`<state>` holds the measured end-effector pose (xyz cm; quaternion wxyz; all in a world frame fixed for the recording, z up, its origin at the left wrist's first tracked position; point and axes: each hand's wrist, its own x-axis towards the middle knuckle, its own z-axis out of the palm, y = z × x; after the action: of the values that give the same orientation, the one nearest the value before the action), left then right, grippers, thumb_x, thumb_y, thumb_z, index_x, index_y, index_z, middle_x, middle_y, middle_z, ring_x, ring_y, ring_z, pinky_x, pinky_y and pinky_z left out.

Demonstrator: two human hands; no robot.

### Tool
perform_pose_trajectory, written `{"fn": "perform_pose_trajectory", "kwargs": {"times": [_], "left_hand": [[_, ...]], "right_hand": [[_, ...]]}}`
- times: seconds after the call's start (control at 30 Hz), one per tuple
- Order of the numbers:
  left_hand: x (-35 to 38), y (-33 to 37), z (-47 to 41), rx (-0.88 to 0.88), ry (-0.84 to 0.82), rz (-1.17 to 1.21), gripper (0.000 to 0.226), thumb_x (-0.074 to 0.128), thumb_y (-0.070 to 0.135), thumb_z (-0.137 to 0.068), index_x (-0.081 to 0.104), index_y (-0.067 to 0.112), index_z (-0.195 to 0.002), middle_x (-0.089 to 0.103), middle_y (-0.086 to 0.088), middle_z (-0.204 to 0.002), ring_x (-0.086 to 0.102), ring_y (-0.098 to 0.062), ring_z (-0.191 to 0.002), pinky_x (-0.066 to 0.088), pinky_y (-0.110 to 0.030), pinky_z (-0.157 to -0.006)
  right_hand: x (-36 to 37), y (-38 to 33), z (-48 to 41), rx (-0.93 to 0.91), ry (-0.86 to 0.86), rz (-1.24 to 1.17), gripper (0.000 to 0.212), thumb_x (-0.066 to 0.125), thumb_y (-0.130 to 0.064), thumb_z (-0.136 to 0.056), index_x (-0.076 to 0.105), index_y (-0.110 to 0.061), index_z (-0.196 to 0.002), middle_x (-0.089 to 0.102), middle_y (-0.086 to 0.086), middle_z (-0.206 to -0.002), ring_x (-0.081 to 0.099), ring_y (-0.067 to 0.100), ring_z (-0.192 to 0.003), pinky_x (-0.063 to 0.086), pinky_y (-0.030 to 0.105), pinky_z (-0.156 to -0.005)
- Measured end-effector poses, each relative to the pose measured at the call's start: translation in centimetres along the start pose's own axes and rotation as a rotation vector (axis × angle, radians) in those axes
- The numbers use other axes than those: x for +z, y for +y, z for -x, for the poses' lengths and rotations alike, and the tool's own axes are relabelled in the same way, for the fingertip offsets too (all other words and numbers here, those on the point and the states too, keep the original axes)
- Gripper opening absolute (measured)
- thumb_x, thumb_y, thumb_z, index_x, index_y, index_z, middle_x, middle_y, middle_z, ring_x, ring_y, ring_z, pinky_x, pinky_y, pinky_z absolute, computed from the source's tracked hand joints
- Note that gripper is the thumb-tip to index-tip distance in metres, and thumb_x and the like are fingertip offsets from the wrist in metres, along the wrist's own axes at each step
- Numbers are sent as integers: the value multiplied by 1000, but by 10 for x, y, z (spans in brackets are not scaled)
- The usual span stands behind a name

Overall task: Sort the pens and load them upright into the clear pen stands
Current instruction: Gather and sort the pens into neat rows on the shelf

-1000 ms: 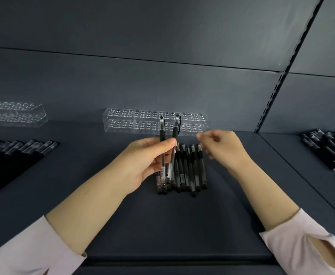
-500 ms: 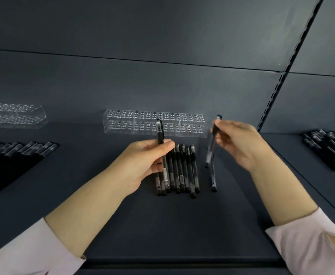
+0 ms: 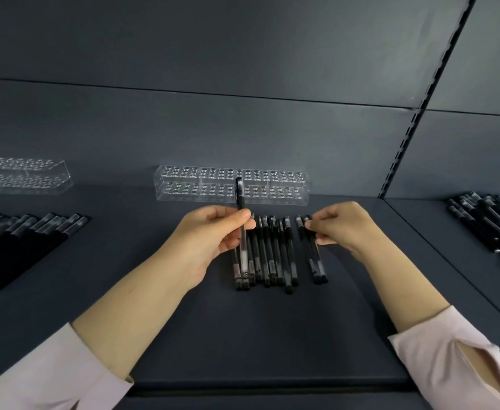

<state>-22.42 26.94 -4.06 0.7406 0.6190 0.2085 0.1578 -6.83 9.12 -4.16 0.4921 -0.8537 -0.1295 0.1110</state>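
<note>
Change: right hand is now sitting low at centre right. The pen it was lifting half a second ago is lying flat in a pair, apart from the row, so sorting is progressing. Nothing is standing in the stand yet. Its fingertips are touching the pair's caps; gripping or releasing, cannot tell. Left hand is pinching one pen upright at the row's left edge.

Back wall: dark slate panels, a horizontal seam running across. Slotted black upright rising slantwise at right, dividing two bays. Matte dark worktop lying below, meeting the wall. Soft light falling on the upper right panel.
</note>
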Motion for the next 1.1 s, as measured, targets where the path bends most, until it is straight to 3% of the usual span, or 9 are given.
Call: {"fn": "perform_pose_trajectory", "kwargs": {"times": [0.17, 0.47, 0.57, 0.7, 0.8, 0.87, 0.93, 1.0, 1.1], "left_hand": [[-8, 8, -2, 34, 84, -65, 13, 76, 18, -84, 73, 9, -92, 71, -4, -85, 67, -9, -69, 55, -19, -61], [-30, 6, -13, 34, 225, -685, 10, 77, 23, -83, 71, 17, -78, 71, -1, -75, 68, -8, -58, 53, -20, -55], [-30, 1, -19, 25, 216, -669, 12, 79, 21, -81, 69, 13, -82, 70, -1, -67, 65, -5, -47, 54, -21, -57], [-25, -3, -20, 59, 143, -667, 17, 79, 19, -82, 65, 12, -90, 72, -2, -68, 69, -7, -53, 59, -24, -66], [-22, -5, -18, 104, 124, -721, 15, 76, 19, -85, 67, 10, -91, 71, 0, -69, 67, -1, -50, 51, -12, -53], [-20, -3, -16, 139, 123, -816, 19, 74, 23, -86, 68, 7, -96, 72, -2, -77, 69, -5, -57, 53, -16, -57], [-17, 0, -12, 176, 115, -956, 31, 72, 30, -88, 67, 7, -109, 72, -4, -98, 71, -16, -79, 56, -28, -75], [-13, 5, -7, 210, 115, -1068, 39, 70, 35, -89, 64, 12, -119, 67, -4, -113, 65, -20, -96, 52, -31, -81], [-2, 16, 4, 260, 98, -1180, 40, 66, 38, -91, 62, 17, -124, 62, -2, -123, 62, -21, -101, 50, -33, -81]], "right_hand": [[2, -2, 2, -6, -62, -72, 24, 77, -5, -79, 66, 0, -100, 65, 12, -80, 65, 14, -58, 58, 21, -60], [5, -3, 3, -25, -94, -59, 20, 74, -2, -81, 66, 2, -99, 62, 14, -84, 62, 15, -61, 56, 20, -53], [8, -3, 4, -32, -94, -59, 20, 74, -2, -81, 65, 1, -99, 65, 16, -83, 64, 16, -58, 54, 18, -51], [9, -1, 7, -32, -72, -74, 21, 76, -5, -80, 66, -1, -98, 66, 14, -80, 64, 12, -56, 54, 17, -52], [9, 2, 11, -30, -30, -84, 21, 76, -8, -80, 67, 0, -97, 65, 11, -76, 63, 12, -58, 55, 18, -54], [9, 3, 15, -24, -12, -102, 21, 76, -10, -81, 68, 2, -97, 65, 10, -73, 64, 13, -61, 56, 18, -59], [3, 2, 22, -29, 3, -85, 22, 75, -11, -82, 69, 2, -99, 67, 10, -79, 66, 15, -67, 57, 19, -63], [-12, -2, 29, -63, 34, 61, 23, 76, -17, -81, 69, -5, -99, 70, 8, -89, 67, 17, -75, 56, 21, -68], [-51, -8, 41, -135, 81, 384, 25, 77, -27, -79, 70, -15, -99, 71, 1, -95, 62, 13, -81, 43, 16, -67]]}}
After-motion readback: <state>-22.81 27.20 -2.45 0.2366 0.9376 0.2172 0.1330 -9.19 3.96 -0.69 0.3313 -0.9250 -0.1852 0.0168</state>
